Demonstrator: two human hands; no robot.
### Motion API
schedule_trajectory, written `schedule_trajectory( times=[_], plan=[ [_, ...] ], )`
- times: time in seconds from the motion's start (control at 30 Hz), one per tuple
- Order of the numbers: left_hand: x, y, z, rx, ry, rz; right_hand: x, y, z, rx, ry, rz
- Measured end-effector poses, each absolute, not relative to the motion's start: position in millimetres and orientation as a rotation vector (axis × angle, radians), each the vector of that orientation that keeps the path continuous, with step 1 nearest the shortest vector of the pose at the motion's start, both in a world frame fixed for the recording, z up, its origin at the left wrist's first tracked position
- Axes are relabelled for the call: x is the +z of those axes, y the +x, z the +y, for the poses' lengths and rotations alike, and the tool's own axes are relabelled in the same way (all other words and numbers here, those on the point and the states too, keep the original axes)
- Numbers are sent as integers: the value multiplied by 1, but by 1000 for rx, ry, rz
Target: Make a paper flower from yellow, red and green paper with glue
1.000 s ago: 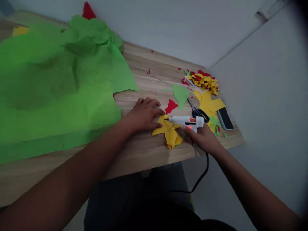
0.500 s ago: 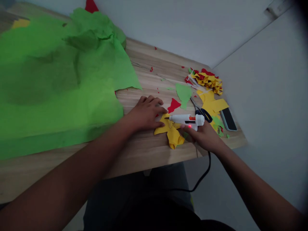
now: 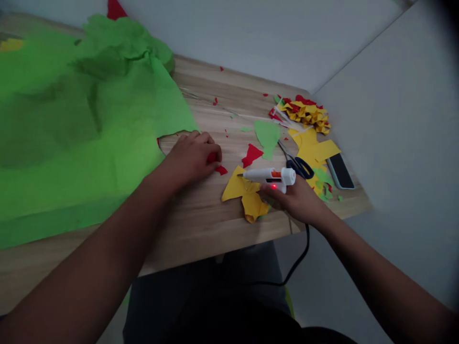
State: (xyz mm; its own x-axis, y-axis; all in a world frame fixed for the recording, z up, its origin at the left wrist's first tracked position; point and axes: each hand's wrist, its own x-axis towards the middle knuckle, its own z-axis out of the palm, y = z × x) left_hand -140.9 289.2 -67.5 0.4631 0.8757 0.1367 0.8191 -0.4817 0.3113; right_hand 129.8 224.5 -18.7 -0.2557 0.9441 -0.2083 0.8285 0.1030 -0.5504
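My right hand (image 3: 299,198) grips a white hot glue gun (image 3: 260,175) with a glowing red light and a black cord. Its nozzle is over a yellow paper shape (image 3: 233,188) with a folded, gathered lower part, lying on the wooden table. My left hand (image 3: 193,155) is curled to the left of it, thumb and fingers round a red paper piece (image 3: 212,157), partly hidden by the fingers. A small red scrap (image 3: 221,170) lies beside the thumb. Another red paper cutout (image 3: 252,155) is just beyond the glue gun.
Large green paper (image 3: 107,157) covers the table's left side. To the right are scissors (image 3: 299,165), a green cutout (image 3: 267,136), yellow paper pieces (image 3: 308,145), a crinkled yellow and red bundle (image 3: 306,114) and a phone (image 3: 340,171). The wooden table (image 3: 201,224) meets a wall behind.
My left hand has let go of the yellow paper, moved left and closed round a red paper piece. My right hand still holds the glue gun over the yellow paper. The view has shifted slightly.
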Motion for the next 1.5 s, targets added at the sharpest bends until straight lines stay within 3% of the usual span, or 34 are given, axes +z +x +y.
schedule_trajectory(
  times=[0.33,0.8,1.5],
  plan=[
    [-68,-116,283,696,2140,1369,-22,133,228,866,-1777,-2170],
    [-66,-113,283,696,1885,1228,-22,136,234,841,-1710,-2219],
    [-49,-158,297,426,2279,1191,-24,136,232,856,-1742,-2188]
  ],
)
